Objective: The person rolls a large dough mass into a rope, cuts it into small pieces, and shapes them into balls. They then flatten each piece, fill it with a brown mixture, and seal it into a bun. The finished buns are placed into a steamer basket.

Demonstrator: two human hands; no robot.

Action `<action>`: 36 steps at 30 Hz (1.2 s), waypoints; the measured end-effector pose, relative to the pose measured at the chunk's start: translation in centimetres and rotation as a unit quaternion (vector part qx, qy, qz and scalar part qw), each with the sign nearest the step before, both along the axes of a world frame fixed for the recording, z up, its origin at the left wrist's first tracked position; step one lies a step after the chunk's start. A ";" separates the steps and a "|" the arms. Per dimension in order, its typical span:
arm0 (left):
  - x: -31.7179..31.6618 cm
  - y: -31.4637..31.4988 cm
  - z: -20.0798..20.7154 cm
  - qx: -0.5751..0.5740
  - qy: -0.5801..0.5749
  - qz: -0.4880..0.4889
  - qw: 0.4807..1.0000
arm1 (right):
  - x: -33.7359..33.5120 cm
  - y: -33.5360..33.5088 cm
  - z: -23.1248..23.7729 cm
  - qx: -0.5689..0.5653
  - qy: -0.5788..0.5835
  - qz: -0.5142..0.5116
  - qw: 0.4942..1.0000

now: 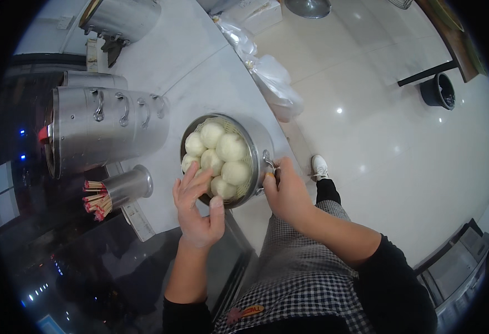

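A round metal steamer [260, 142] stands near the counter's edge, lined with pale mesh. Several smooth white steamed buns [231, 147] fill it in a close cluster. My right hand [290, 192] is closed around the looped metal handle [267, 158] on the steamer's right side. Over the near left part of the rim, my left hand [197, 214] is open with its fingers spread. Its fingertips are at the nearest buns and partly cover them; whether they touch is hard to tell.
On the left of the white counter [194, 61] stand a tall stack of metal steamers [111, 125] and a metal cup [130, 185] of red-tipped chopsticks [97, 199]. Another steamer pot [124, 19] is farther back. Clear plastic bags [272, 83] lie along the right edge. A dark bucket [438, 92] sits on the floor.
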State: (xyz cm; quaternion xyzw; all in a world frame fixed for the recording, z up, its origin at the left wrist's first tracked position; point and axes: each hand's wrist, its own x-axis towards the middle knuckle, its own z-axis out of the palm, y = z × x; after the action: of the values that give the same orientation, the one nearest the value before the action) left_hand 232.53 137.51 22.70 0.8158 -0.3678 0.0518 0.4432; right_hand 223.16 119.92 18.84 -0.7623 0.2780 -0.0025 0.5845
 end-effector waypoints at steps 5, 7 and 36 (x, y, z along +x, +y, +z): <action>1.8 -3.2 1.1 0.203 -0.067 -0.056 0.975 | 0.2 -1.6 0.8 0.032 0.019 0.043 0.998; 2.6 -3.8 1.1 0.249 -0.120 -0.092 0.957 | 0.2 -2.1 0.9 0.035 0.051 0.066 0.996; 3.4 -1.7 1.4 0.256 -0.121 -0.014 0.959 | 1.8 -4.1 2.6 -0.021 0.003 0.128 0.992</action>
State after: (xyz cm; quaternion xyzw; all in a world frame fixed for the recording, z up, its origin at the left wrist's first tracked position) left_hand 235.97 135.76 24.07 0.8842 -0.4313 0.0476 0.1730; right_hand 225.00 115.86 21.46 -0.8037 0.1798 0.0688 0.5630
